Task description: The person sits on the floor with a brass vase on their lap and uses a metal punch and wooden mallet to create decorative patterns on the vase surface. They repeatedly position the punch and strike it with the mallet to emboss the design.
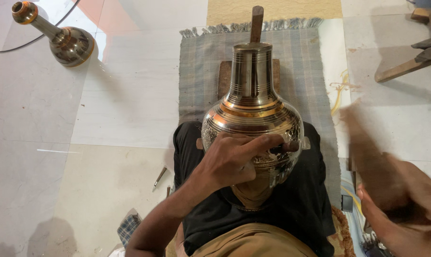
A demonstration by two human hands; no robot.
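A brass vase [251, 112] is laid on its side in the lap, resting on black cloth [301, 200] over a grey fringed mat [201, 76]; long axis runs straight up-frame, neck and mouth pointed away from the person, base toward the body; the neck is lined up over a wooden stake [257, 21] that sticks out past the rim at the mat's far edge; the engraved belly is touched by the left hand [234, 159], fingers curled around a thin dark tool [287, 146] pressed against the right flank of the belly; the right hand [401, 209] is seen low at the right edge, blurred, wrapped around a flat wooden mallet [367, 152], held well apart from the vase; exact finger closure cannot be told through the blur; a second brass vase [65, 40] is lying tilted on the tile floor [106, 119] at far left, well apart; small tools [159, 177] lie on the floor just left of the lap; open tile is left on the left side; wooden pieces [415, 52] crowd the upper right corner.
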